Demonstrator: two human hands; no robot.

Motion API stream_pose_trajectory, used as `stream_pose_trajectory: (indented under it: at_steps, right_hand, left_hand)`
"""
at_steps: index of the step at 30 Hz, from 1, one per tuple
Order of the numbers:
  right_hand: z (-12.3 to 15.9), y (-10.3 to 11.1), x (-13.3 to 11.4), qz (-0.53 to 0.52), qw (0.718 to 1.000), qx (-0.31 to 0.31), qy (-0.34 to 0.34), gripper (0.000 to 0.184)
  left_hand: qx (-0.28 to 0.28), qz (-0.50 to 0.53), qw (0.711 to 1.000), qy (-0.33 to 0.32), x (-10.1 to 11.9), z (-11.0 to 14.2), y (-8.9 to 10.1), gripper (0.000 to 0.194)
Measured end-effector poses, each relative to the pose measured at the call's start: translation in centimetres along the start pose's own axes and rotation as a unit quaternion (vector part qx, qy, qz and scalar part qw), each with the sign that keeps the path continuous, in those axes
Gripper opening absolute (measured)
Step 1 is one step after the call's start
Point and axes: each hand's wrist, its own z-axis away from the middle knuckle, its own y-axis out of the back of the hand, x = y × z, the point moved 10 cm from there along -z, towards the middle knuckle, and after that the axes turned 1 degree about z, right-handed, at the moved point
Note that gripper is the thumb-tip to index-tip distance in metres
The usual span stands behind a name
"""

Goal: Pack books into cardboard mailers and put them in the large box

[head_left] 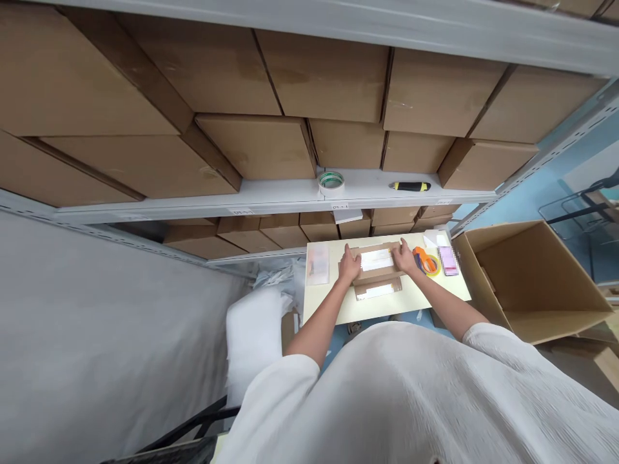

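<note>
A small cardboard box [380, 276] with a white patch, perhaps a label, on its upper face is held over the pale yellow table [338, 309]. My left hand [349, 264] grips its left end, and my right hand [403, 256] grips the right end, thumbs toward the top. Just below it in the view lies a brown piece with a white strip [380, 291]; whether it belongs to the same box I cannot tell. Beside my right hand sit an orange tape dispenser [424, 258] and a yellow tape roll [435, 265].
Shelves of cardboard boxes [319, 71] stand ahead. A white tape roll [331, 182] and a black-and-yellow utility knife [410, 186] rest on the shelf ledge. A large open carton [536, 270] is right of the table. White wrapping material [254, 335] stands at the left.
</note>
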Motion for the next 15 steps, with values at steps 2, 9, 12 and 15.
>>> stream_pose_trajectory:
  at_steps: [2,9,12,15]
  right_hand:
    - [-0.1,1.3,-1.1,-0.024,1.0,0.013,0.002,0.075]
    - [2.9,6.3,-3.8,-0.089,0.987,0.115,0.071,0.069]
    - [3.5,5.7,-2.3,-0.082,0.988,0.112,0.063,0.068]
    - [4.0,3.4,0.7,-0.064,0.994,0.08,0.036,0.067]
  left_hand:
    - [0.024,0.022,0.999,-0.008,0.9,0.1,1.1,0.081]
    - [0.155,0.06,0.984,-0.064,3.7,2.6,5.7,0.072]
    - [0.154,0.045,0.985,-0.061,2.8,3.4,5.1,0.072]
    - [0.1,0.007,0.995,-0.029,0.1,4.4,2.3,0.079]
